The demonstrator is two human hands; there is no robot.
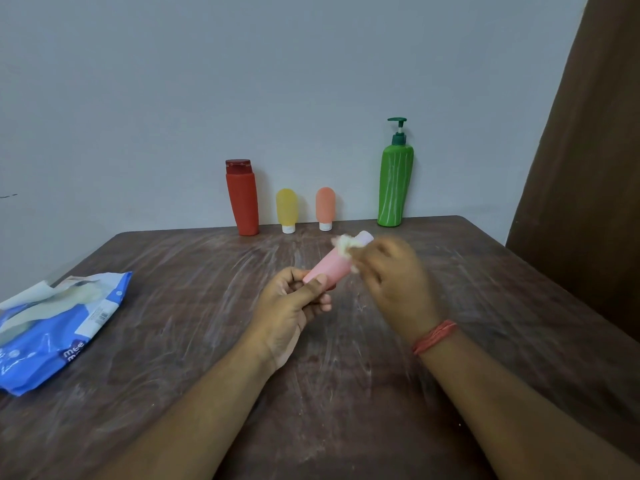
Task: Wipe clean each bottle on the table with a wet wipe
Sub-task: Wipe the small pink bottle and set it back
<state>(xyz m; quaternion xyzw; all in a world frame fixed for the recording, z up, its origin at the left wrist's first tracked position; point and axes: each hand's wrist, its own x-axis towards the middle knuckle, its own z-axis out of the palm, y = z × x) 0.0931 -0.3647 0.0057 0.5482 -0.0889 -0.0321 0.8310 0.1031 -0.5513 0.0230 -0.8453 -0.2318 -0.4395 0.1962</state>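
Note:
My left hand [294,303] grips the lower end of a small pink bottle [329,268], which is tilted up and to the right above the table. My right hand [394,275], blurred, pinches a crumpled white wet wipe [344,245] against the bottle's upper part near its pale cap. Along the wall stand a red bottle [244,199], a small yellow bottle [286,209], a small orange bottle [325,207] and a tall green pump bottle [394,185].
A blue wet-wipe pack [59,334] lies open at the left edge of the brown wooden table [194,306]. A brown curtain [588,168] hangs at the right. A grey wall backs the table.

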